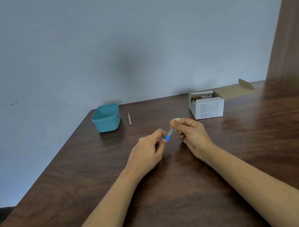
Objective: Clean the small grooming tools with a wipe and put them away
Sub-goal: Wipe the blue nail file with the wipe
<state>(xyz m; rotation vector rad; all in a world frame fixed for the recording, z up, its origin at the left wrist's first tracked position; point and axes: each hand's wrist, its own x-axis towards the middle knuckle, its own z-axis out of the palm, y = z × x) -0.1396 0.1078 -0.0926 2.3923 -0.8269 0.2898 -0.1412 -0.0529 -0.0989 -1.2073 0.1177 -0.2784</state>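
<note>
The task looks about midway: the left grip (pixel 149 149) pinches the blue tool (pixel 167 137) above the desk (pixel 171 185), while the right grip (pixel 192 132) pinches a wipe (pixel 177 119) round its metal end, so this wiping seems under way. A slim tool (pixel 129 118) lies on the desk just beside the tub (pixel 106 118), not yet put away. Whether it has been wiped cannot be told.

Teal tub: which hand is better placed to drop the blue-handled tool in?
Probably left: the left hand grips the blue-handled tool, the teal tub sits on its side, and the right hand holds the wipe.
</note>
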